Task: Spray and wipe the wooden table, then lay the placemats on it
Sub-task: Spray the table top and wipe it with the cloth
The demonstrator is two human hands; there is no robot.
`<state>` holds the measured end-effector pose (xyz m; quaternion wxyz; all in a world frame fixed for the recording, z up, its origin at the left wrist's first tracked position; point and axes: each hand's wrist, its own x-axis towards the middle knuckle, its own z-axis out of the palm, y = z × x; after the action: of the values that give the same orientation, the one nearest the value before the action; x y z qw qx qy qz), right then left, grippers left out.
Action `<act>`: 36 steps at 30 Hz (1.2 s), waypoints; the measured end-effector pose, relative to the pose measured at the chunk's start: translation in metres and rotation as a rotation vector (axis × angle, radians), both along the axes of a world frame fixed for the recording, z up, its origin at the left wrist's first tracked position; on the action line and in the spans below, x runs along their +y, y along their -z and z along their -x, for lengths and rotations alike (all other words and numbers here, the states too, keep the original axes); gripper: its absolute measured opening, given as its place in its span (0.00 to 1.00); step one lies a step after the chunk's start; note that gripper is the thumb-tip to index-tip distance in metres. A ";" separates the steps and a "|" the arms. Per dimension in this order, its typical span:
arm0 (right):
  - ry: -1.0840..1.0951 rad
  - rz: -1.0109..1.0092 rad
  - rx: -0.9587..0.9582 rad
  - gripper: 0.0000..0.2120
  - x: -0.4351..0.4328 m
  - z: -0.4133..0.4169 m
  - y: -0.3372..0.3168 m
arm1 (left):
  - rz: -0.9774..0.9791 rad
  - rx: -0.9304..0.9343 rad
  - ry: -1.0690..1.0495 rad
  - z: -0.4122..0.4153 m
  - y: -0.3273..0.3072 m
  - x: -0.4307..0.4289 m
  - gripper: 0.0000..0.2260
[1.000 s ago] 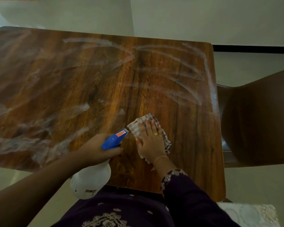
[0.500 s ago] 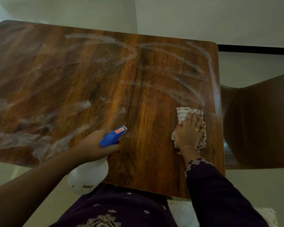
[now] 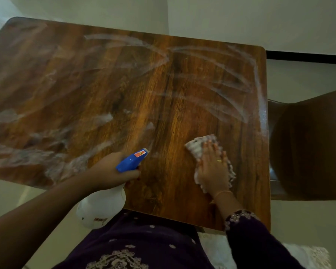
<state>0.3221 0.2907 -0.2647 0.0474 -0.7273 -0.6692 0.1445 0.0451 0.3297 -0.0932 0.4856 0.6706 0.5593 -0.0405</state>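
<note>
Tabletop point(image 3: 124, 84): a dark brown wood-grain surface with rounded corners that fills most of the view, seen from above.
Streaks point(image 3: 231, 90): pale, cloudy arcs of smeared wet across the far right of the tabletop, with patchier white smears along its left side.
Chair point(image 3: 308, 148): dark brown, just beside the tabletop's right edge and partly cut off by the frame.
Dress point(image 3: 140, 247): dark purple with pale embroidery, at the near edge of the tabletop, bottom centre.
Sleeve point(image 3: 246, 235): same dark purple with an embroidered cuff, covering the right forearm.
Lacy fabric point(image 3: 308, 257): white and patterned, low at bottom right, below the tabletop; what it is cannot be told.
Spray bottle point(image 3: 101, 207): white body with a blue trigger head, tilted. The nozzle points out over the tabletop and the body hangs past the near edge.
Left hand point(image 3: 109, 171): fingers curled round the neck of the spray bottle, just under the blue head.
Right hand point(image 3: 213, 169): flat, fingers straight and close together, pressing down on the cloth.
Cloth point(image 3: 197, 147): a small, pale checked rag lying on the near right part of the tabletop, its edges showing round the right hand.
Bangle point(image 3: 221, 193): 1 thin band at the right wrist.
Ring point(image 3: 219, 161): 1 gold ring on a right finger.
</note>
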 end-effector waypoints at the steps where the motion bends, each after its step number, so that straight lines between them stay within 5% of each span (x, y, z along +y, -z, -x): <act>1: 0.074 0.006 -0.011 0.29 0.005 -0.010 -0.001 | 0.011 0.005 0.018 0.002 0.000 -0.001 0.07; 10: 0.325 0.052 -0.004 0.29 0.015 0.022 -0.008 | 0.045 0.027 0.081 0.034 0.006 -0.013 0.09; 18: 0.304 0.102 0.034 0.29 0.016 0.111 -0.012 | -0.015 0.001 0.129 0.076 0.009 -0.015 0.11; 23: 0.132 0.083 0.053 0.31 0.014 0.188 -0.013 | -0.041 -0.024 0.084 0.111 0.004 -0.015 0.01; 28: -0.080 0.040 0.096 0.28 -0.012 0.235 -0.011 | -0.042 -0.067 0.065 0.139 -0.003 -0.016 0.04; 33: 0.192 0.032 0.038 0.29 -0.036 0.177 -0.008 | -0.018 -0.075 0.080 0.161 -0.001 -0.014 0.13; 36: 0.404 0.061 0.008 0.29 -0.052 0.152 -0.012 | -0.025 -0.094 0.113 0.173 0.003 -0.014 0.05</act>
<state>0.1703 0.2388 -0.2531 0.0562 -0.8472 -0.5049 0.1552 -0.1281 0.3162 -0.0958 0.4999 0.7082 0.4976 -0.0292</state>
